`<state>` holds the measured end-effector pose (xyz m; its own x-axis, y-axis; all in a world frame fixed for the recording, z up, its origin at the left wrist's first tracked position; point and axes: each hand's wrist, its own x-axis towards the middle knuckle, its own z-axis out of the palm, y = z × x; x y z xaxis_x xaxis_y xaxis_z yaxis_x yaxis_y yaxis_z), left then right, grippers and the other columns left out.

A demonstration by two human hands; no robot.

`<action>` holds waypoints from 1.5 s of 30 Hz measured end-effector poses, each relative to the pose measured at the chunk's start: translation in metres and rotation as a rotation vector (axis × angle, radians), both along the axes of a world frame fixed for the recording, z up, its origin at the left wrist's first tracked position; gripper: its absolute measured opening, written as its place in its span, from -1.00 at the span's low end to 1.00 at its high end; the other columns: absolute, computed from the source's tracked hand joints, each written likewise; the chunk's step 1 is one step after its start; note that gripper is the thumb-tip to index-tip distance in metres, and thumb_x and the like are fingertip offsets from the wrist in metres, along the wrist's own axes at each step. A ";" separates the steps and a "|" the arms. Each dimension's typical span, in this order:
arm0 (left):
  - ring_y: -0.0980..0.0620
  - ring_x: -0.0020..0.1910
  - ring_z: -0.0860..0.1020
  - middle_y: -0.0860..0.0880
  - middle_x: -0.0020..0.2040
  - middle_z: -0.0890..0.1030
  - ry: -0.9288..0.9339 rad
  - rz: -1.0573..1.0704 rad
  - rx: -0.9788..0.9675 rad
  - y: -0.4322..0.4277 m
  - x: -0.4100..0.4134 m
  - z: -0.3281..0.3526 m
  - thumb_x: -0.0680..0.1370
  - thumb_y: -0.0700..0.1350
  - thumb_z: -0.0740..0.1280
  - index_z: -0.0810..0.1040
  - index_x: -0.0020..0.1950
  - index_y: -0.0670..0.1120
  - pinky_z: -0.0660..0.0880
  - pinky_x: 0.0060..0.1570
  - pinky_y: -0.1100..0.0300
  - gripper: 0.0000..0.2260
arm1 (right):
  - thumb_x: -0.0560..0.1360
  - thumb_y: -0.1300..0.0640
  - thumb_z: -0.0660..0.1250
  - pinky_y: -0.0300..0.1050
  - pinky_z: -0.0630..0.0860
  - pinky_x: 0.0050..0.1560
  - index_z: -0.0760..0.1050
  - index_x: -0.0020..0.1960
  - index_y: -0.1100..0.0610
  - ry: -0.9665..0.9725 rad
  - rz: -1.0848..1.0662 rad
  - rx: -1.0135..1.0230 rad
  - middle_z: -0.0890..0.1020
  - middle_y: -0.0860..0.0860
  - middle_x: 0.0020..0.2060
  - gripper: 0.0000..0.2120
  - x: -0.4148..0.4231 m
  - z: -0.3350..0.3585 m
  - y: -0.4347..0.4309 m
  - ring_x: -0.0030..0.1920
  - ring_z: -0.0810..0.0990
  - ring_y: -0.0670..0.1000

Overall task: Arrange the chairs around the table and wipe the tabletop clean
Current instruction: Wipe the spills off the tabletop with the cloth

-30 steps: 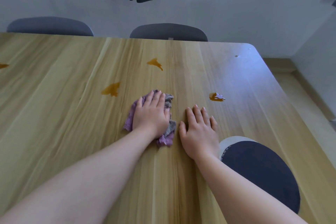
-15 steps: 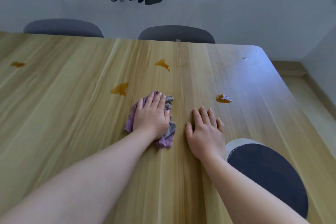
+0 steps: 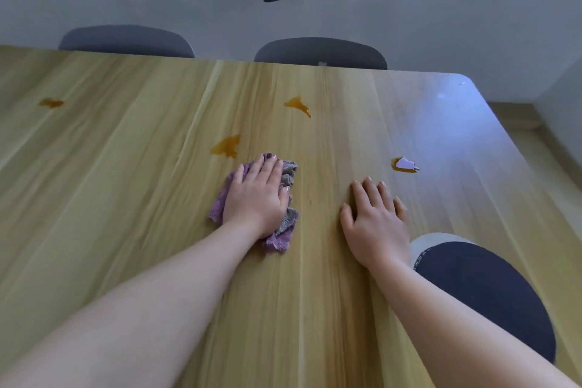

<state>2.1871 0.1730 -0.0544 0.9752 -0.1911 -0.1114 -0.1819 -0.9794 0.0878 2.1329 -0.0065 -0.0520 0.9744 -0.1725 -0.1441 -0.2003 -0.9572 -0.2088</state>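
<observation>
Now you are on the wiping part of the job, with the cloth (image 3: pixel 278 241) bunched on the table (image 3: pixel 110 205) near its middle, just short of the nearest spill (image 3: pixel 226 146). Push the cloth forward and slightly left so its leading edge rolls over that amber patch. Press through the palm rather than the fingertips, so the liquid soaks up instead of smearing along the grain. After that, I judge, take the far spill (image 3: pixel 297 105) beyond it, then the right spill (image 3: pixel 404 165) ahead of your other hand, then the left spill (image 3: pixel 50 102) well away at the far left. The right spill has a pale scrap or a glint on it; I cannot tell which, so lift there rather than drag. A fresh fold of cloth for each patch should prevent streaks. At the far edge the left chair (image 3: pixel 126 39) and the right chair (image 3: pixel 319 52) stand tucked in.

Your left hand (image 3: pixel 256 198) lies flat on top of the cloth, fingers straight and close together, pressing it down rather than clutching it. Purple and grey folds stick out at both sides and by the wrist. Your right hand (image 3: pixel 376 224) rests spread and flat on bare wood just right of the cloth, apart from it, holding nothing.
</observation>
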 end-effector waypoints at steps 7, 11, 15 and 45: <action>0.15 0.52 -0.22 0.12 0.56 -0.16 0.048 -0.318 0.008 0.035 -0.051 0.001 0.34 0.21 -0.44 -0.17 0.55 0.03 -0.33 0.42 0.15 -0.23 | 0.62 -0.09 -0.12 -0.05 -0.13 0.50 -0.03 0.54 -0.05 0.003 -0.003 -0.034 -0.04 -0.09 0.55 -0.49 0.000 0.002 0.003 0.54 -0.14 -0.05; 0.16 0.53 -0.16 0.12 0.56 -0.09 -0.019 -0.219 0.021 0.047 -0.025 -0.001 0.49 0.20 -0.32 -0.10 0.56 0.04 -0.24 0.45 0.15 -0.36 | 0.62 -0.09 -0.11 -0.06 -0.13 0.50 -0.02 0.54 -0.05 0.002 -0.007 -0.046 -0.02 -0.08 0.55 -0.50 0.001 -0.001 0.002 0.54 -0.13 -0.05; 0.12 0.53 -0.15 0.08 0.57 -0.10 -0.001 -0.107 -0.011 0.041 -0.020 0.000 0.64 0.07 -0.10 -0.09 0.56 -0.01 -0.20 0.47 0.09 -0.50 | 0.63 -0.08 -0.12 -0.06 -0.13 0.50 -0.03 0.55 -0.03 0.025 -0.005 -0.065 -0.03 -0.07 0.55 -0.50 0.000 0.001 0.007 0.54 -0.13 -0.03; 0.10 0.53 -0.20 0.07 0.57 -0.13 0.048 -0.174 0.009 0.065 0.033 0.005 0.64 0.07 -0.10 -0.11 0.56 -0.02 -0.25 0.47 -0.03 -0.50 | 0.63 -0.11 -0.14 -0.08 -0.16 0.49 0.01 0.54 -0.08 -0.036 0.043 0.039 0.01 -0.07 0.55 -0.52 0.062 0.001 0.095 0.54 -0.11 -0.03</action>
<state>2.2198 0.2382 -0.0497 0.9209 -0.3557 -0.1594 -0.3448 -0.9341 0.0923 2.1945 0.0886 -0.0514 0.9855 -0.1249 -0.1151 -0.1506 -0.9558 -0.2525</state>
